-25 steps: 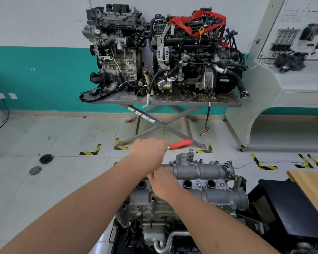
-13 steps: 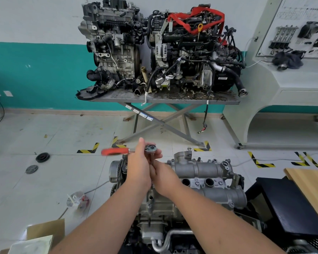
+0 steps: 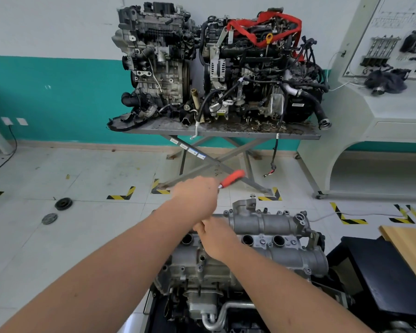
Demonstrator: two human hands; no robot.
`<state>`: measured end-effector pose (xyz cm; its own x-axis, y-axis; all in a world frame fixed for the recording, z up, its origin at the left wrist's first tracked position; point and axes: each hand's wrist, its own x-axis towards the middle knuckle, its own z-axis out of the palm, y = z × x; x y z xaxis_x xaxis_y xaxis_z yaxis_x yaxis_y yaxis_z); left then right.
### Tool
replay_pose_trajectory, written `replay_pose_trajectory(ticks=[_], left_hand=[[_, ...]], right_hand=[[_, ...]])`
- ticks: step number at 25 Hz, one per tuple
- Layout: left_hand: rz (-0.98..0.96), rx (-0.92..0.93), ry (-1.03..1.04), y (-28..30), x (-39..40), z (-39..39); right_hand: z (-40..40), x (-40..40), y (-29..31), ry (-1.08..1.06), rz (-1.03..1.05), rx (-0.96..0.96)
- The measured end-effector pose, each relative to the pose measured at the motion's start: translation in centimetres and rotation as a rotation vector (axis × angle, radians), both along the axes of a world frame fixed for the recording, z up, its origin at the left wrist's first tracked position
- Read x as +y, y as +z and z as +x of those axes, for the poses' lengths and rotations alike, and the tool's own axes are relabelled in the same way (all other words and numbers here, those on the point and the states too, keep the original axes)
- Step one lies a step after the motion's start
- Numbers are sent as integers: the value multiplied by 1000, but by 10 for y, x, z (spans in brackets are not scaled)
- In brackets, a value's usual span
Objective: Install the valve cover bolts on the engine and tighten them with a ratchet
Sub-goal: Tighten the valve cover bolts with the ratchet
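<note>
**A:** What has changed in the last half second?

**B:** The ratchet [image 3: 232,179] has swung. Half a second ago its red handle stuck out to the left of the left hand [image 3: 197,199]; now it juts up and to the right of that hand, much as it did a second ago. That is a full back-and-forth stroke.

**A:** How are the hands set?

**B:** The left hand is curled round the ratchet, near the metal end of the handle; only the red grip shows past the knuckles. The right hand [image 3: 216,236] sits just below and touching it, fingers bent down at what I take to be the socket end. I cannot tell whether it grips the tool or only steadies it, since the left hand hides the fingertips.

**A:** And the bolt?

**B:** Hidden under both hands, at the far-left edge of the valve cover [image 3: 262,239]. Other bolts [image 3: 262,241] show seated to the right of the right hand, between the plug holes.

**A:** So where does the task stand?

**B:** Mid-tightening, I judge: this bolt is being run down stroke by stroke. The swings look free, so it is probably not yet snug.
</note>
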<state>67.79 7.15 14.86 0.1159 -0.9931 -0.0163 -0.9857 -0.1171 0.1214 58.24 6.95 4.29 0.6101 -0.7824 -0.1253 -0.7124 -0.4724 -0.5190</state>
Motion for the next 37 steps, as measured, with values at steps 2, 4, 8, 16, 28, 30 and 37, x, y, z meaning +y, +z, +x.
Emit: replay_pose_trajectory(ticks=[2, 4, 8, 16, 28, 30, 37], left_hand=[[-202, -194, -187, -17, 10, -7], [-497, -204, -307, -34, 19, -2], [-913, -20, -294, -59, 26, 5], [-304, 1765, 405, -63, 25, -6], [4, 234, -11, 0, 13, 3], [-99, -7, -102, -12, 18, -4], [-684, 202, -91, -55, 37, -2]], right_hand=[[1, 0, 3, -15, -2, 56], [1, 3, 4, -22, -44, 105], [-3, 1, 4, -26, 138, 25], [-4, -7, 6, -74, 68, -79], [-3, 0, 2, -21, 40, 19], [-3, -1, -1, -83, 95, 39], [-2, 4, -1, -165, 331, -142]])
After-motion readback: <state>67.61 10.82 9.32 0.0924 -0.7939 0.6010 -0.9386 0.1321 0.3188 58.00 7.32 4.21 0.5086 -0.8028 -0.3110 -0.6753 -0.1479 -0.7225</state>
